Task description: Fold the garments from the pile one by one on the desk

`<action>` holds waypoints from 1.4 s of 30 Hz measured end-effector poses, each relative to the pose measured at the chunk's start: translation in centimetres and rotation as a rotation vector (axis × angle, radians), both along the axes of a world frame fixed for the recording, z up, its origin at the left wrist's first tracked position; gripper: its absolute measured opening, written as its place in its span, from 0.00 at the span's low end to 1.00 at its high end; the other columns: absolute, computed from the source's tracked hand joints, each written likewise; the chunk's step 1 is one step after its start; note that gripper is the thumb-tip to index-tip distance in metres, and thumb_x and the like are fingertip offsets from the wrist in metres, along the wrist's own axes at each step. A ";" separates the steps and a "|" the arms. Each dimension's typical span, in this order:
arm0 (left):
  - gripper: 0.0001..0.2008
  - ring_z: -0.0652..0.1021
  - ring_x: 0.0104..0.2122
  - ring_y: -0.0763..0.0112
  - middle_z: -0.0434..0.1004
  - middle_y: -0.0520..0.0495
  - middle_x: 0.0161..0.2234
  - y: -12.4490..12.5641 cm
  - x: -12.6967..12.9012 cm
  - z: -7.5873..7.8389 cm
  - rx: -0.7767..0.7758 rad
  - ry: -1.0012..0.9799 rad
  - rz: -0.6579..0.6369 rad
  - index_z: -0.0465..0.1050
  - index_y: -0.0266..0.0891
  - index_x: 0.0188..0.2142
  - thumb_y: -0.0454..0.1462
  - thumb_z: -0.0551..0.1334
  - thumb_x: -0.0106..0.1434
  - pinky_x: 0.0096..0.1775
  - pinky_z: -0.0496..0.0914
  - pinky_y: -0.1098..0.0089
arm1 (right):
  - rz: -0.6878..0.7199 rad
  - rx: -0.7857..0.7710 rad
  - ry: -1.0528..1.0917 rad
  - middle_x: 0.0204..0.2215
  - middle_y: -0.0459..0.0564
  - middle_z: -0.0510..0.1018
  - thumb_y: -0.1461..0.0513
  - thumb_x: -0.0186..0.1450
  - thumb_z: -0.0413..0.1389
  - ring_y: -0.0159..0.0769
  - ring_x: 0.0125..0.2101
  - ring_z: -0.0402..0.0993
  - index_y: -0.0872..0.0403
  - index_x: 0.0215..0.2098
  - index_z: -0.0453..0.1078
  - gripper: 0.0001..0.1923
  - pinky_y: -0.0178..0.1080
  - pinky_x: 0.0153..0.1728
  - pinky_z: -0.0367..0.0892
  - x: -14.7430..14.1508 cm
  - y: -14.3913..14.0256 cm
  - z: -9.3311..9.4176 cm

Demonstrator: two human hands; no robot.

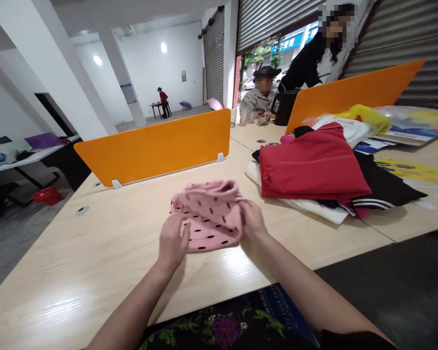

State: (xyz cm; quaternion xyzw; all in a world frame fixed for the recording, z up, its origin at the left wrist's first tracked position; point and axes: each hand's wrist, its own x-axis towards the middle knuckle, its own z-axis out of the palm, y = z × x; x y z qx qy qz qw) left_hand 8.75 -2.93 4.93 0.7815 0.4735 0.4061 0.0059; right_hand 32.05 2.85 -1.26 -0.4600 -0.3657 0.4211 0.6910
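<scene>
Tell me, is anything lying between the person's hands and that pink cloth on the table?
Nothing visible does. The left hand rests on the near left edge of the pink cloth, and the right hand grips its right side. The pile of clothes lies apart, further right on the table.

A bare open-plan office behind roller shutters [273, 19]: pale desks [95, 253] split by orange dividers [156, 146].
</scene>
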 end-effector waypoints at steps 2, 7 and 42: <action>0.15 0.72 0.47 0.55 0.73 0.37 0.44 1.0 -1.9 -1.8 -0.094 0.053 0.223 0.67 0.37 0.46 0.42 0.55 0.64 0.48 0.67 0.56 | -0.135 -0.115 0.233 0.26 0.46 0.77 0.57 0.54 0.57 0.36 0.31 0.75 0.53 0.30 0.69 0.08 0.35 0.30 0.72 2.0 0.4 -1.0; 0.32 0.72 0.51 0.52 0.70 0.33 0.52 3.3 -2.6 -4.5 -0.569 0.044 0.325 0.58 0.34 0.57 0.46 0.62 0.57 0.48 0.67 0.59 | -0.169 -0.174 0.196 0.34 0.50 0.79 0.55 0.54 0.59 0.41 0.41 0.76 0.52 0.35 0.69 0.13 0.38 0.36 0.75 3.5 0.2 -2.0; 0.26 0.78 0.38 0.61 0.79 0.45 0.39 0.7 -18.1 0.0 -0.622 -0.666 0.343 0.68 0.39 0.46 0.50 0.61 0.52 0.38 0.72 0.65 | 0.211 -0.396 -1.357 0.27 0.49 0.79 0.65 0.52 0.60 0.38 0.31 0.74 0.53 0.27 0.73 0.03 0.34 0.30 0.62 -5.0 9.1 3.0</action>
